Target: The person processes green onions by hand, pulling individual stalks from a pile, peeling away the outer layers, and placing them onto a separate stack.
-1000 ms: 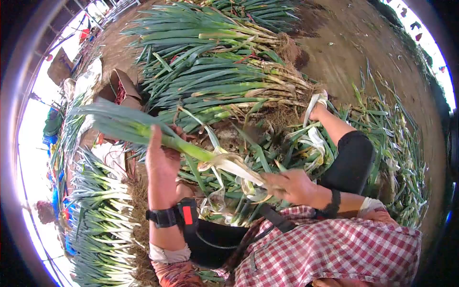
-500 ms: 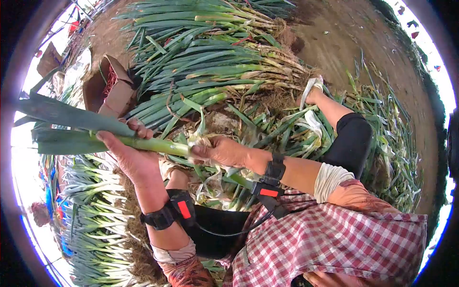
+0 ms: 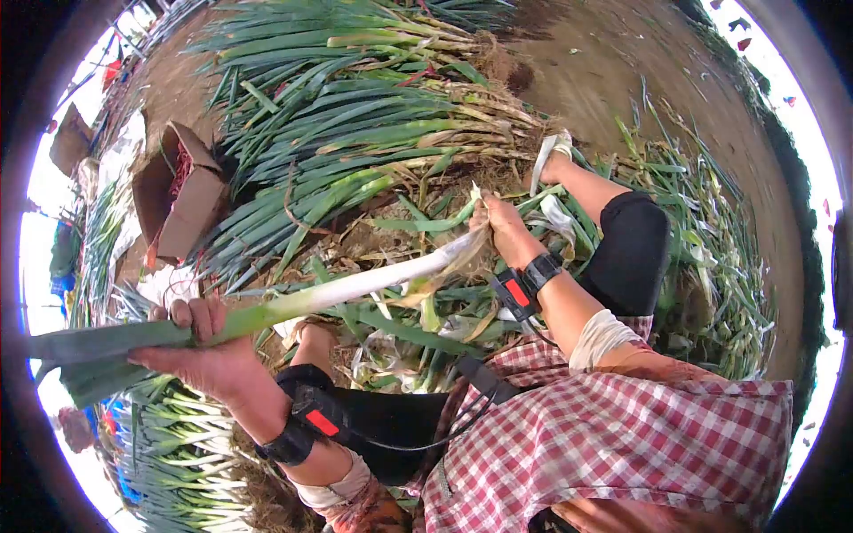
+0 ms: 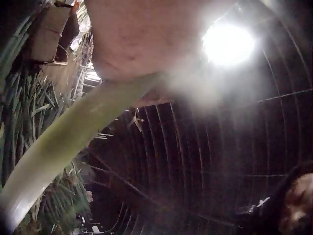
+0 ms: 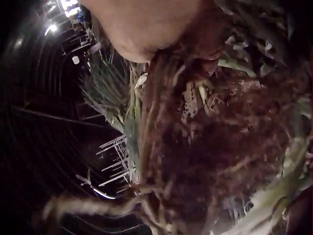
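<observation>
A long green onion [image 3: 355, 286] stretches across the front of the body, its white shaft bare and its dark leaves off to the left. My left hand [image 3: 213, 351] grips it where the green leaves begin, thumb below and fingers over the top. At the root end, my right hand [image 3: 506, 233] grips loose outer skin [image 3: 466, 253], with a pale strip poking out above the fingers. In the left wrist view the pale green stalk [image 4: 73, 129] runs down from the palm. Brown dry strands [image 5: 159, 103] hang below the hand in the right wrist view.
Large piles of unpeeled green onions [image 3: 355, 115] lie ahead, roots to the right. Rows of cleaned ones [image 3: 191, 444] lie at lower left, near a cardboard box [image 3: 182, 209]. Stripped leaves [image 3: 711, 275] heap up around the legs and to the right.
My left hand has moved down and left along with the green onion. The right hand went from the root end to mid-stalk, then back up and right, drawing outer skin off the white shaft.
</observation>
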### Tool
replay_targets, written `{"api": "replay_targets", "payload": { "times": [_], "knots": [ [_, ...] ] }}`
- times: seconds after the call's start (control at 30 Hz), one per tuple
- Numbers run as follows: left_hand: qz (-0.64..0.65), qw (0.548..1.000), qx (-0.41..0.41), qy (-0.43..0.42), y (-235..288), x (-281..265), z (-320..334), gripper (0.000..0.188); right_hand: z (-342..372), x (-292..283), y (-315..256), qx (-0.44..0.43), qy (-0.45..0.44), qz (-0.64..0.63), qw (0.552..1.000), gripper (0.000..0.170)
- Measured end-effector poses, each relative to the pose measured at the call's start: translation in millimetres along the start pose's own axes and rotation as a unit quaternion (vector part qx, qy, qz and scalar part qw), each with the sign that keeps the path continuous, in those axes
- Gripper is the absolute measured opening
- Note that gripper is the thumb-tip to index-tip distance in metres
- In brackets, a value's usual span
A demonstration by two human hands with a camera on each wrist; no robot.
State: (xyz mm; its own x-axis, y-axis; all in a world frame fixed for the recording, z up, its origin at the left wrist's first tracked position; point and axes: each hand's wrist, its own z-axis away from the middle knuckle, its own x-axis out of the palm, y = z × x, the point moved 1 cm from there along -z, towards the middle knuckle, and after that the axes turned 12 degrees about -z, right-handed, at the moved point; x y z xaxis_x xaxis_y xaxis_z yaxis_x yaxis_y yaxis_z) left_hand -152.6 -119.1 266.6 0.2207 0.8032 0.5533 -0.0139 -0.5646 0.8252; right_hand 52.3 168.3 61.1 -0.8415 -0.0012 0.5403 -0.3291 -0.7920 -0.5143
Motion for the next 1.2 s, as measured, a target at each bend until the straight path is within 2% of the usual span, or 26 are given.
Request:
{"api": "replay_targets", "payload": {
  "times": [0.03,0.1,0.13,0.17,0.2,0.23,0.27,0.3,0.33,0.37,0.4,0.43,0.47,0.5,0.53,0.63,0.73,0.8,0.87,0.93,0.97,1.0,1.03,1.1,1.13,1.2],
  "knots": [
    [0.001,1.0,-0.003,-0.004,0.3,4.9,1.8,0.047,-1.6,-8.8,-3.5,-0.004,0.003,-0.003,1.0,0.022],
    [-0.091,0.991,0.038,0.09,4.3,13.0,8.7,0.05,-14.0,-41.4,-6.8,-0.093,-0.025,0.03,0.995,0.018],
    [-0.087,0.994,0.034,0.051,6.5,-11.5,1.1,0.05,-19.1,-70.6,-13.7,-0.097,-0.187,0.009,0.978,0.016],
    [-0.126,0.979,0.096,0.125,25.9,-22.9,-4.4,0.051,-22.7,-111.1,-36.3,-0.164,-0.063,0.21,0.962,0.02],
    [-0.171,0.952,0.149,0.204,45.4,-33.8,-9.9,0.052,-26.3,-153.3,-54.7,-0.218,0.067,0.395,0.89,0.026],
    [-0.168,0.944,0.161,0.234,50.3,-43.6,-14.7,0.052,-52.2,-181.8,-70.6,-0.222,0.232,0.281,0.905,0.025],
    [-0.165,0.934,0.174,0.264,55.4,-54.1,-19.0,0.053,-73.9,-219.5,-82.3,-0.227,0.195,0.35,0.888,0.024],
    [-0.139,0.951,0.152,0.23,52.9,-71.6,-24.7,0.055,-69.4,-201.5,-73.1,-0.188,0.019,0.342,0.92,0.028],
    [-0.111,0.965,0.132,0.196,54.3,-83.3,-26.1,0.057,-36.7,-135.9,-63.0,-0.083,0.006,0.531,0.844,0.034],
    [-0.111,0.955,0.105,0.256,50.9,-56.6,-18.2,0.058,-5.0,-72.0,-55.5,0.02,-0.012,0.694,0.72,0.04],
    [-0.112,0.957,0.097,0.25,49.0,-50.5,-17.8,0.059,-16.5,-74.5,-37.8,-0.089,-0.175,0.776,0.6,0.048],
    [-0.11,0.961,0.089,0.238,49.0,-48.0,-20.3,0.059,24.5,-20.1,-26.5,-0.113,-0.116,0.868,0.47,0.047],
    [-0.11,0.961,0.096,0.236,48.7,-48.7,-22.9,0.059,26.8,-7.5,-9.6,-0.215,-0.152,0.835,0.483,0.046],
    [-0.081,0.964,0.087,0.239,44.4,-51.4,-25.2,0.059,49.3,25.5,2.6,-0.232,-0.204,0.807,0.503,0.046],
    [-0.053,0.966,0.074,0.242,39.6,-53.5,-26.1,0.059,29.8,15.5,38.3,-0.346,-0.329,0.674,0.564,0.053],
    [-0.042,0.975,0.041,0.215,32.4,-57.9,-24.4,0.061,92.3,84.3,72.5,-0.284,-0.468,0.589,0.594,0.062],
    [0.003,0.977,0.003,0.214,33.9,-55.5,-24.7,0.062,94.5,99.3,101.9,-0.197,-0.434,0.56,0.678,0.057],
    [-0.011,0.973,0.025,0.228,34.9,-52.1,-24.7,0.061,92.0,109.2,95.0,0.146,-0.324,0.591,0.724,0.052],
    [-0.024,0.968,0.045,0.247,39.9,-54.0,-21.5,0.061,73.8,68.9,105.2,-0.084,-0.431,0.483,0.758,0.042],
    [-0.106,0.951,0.094,0.276,47.9,-58.8,-19.9,0.059,46.4,25.1,47.2,-0.103,-0.267,0.705,0.649,0.027],
    [-0.102,0.949,0.1,0.282,44.3,-64.1,-19.6,0.059,4.9,-35.0,37.2,-0.383,-0.281,0.688,0.548,0.032],
    [-0.396,0.861,0.229,0.222,40.5,-69.8,-14.7,0.055,0.1,-60.3,7.2,-0.246,-0.153,0.74,0.607,0.028],
    [-0.304,0.918,0.174,0.187,39.6,-69.3,-17.1,0.052,0.9,-83.9,-13.5,-0.094,-0.018,0.762,0.641,0.023],
    [-0.095,0.982,0.049,0.153,37.9,-67.5,-21.5,0.046,-5.3,-118.2,-29.1,-0.041,-0.101,0.895,0.432,0.019],
    [-0.092,0.987,0.036,0.126,33.8,-64.8,-22.2,0.046,-6.3,-100.1,-29.6,-0.045,-0.108,0.896,0.429,0.019],
    [-0.089,0.991,0.028,0.099,25.6,-48.9,-21.6,0.046,15.7,-32.9,-34.7,-0.141,-0.126,0.928,0.323,0.023]
  ]
}}
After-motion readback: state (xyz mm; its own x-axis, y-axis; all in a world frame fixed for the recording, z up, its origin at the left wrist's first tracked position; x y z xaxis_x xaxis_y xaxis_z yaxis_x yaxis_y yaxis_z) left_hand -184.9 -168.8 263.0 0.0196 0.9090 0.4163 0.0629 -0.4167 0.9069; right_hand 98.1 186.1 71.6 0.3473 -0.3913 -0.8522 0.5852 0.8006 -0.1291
